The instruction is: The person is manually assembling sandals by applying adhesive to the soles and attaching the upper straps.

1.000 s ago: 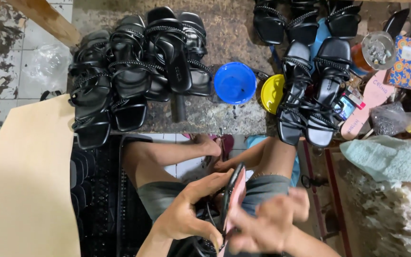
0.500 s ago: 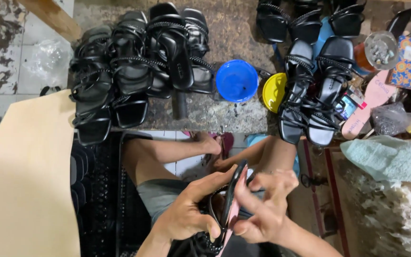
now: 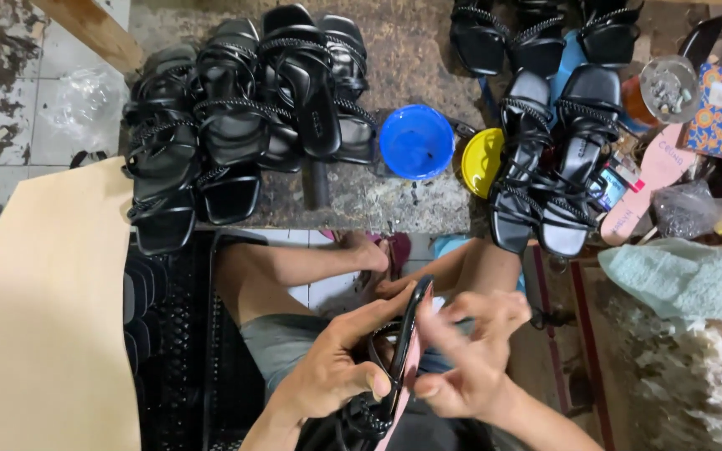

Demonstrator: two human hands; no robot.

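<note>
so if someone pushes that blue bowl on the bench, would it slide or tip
The blue bowl looks like thin plastic and nearly empty, so probably light and quick to slide. It sits low and wide, so tipping seems unlikely. The yellow lid and sandals close beside it would likely stop it soon.

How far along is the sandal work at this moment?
Done, by the look of it: black strappy sandals piled left and right on the bench. In hand: the left hand grips a black sandal edge-up while the right hand touches its sole. How many are left cannot be told.
</note>
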